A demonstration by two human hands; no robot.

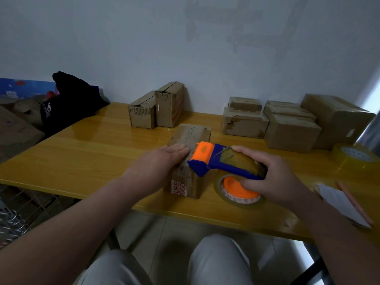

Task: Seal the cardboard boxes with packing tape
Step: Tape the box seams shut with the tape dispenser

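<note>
Lying flat, left hand is steadying cardboard box running 12–6. Right hand is gripping tape dispenser from 3 o'clock.

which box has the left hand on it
The lone front box with the red and white label; the left hand rests flat on its top. The others sit back by the wall.

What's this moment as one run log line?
phase: taping cardboard box | left hand: flat on box top | right hand: grips tape dispenser, orange head at box top | spare tape roll: on table, right
</note>
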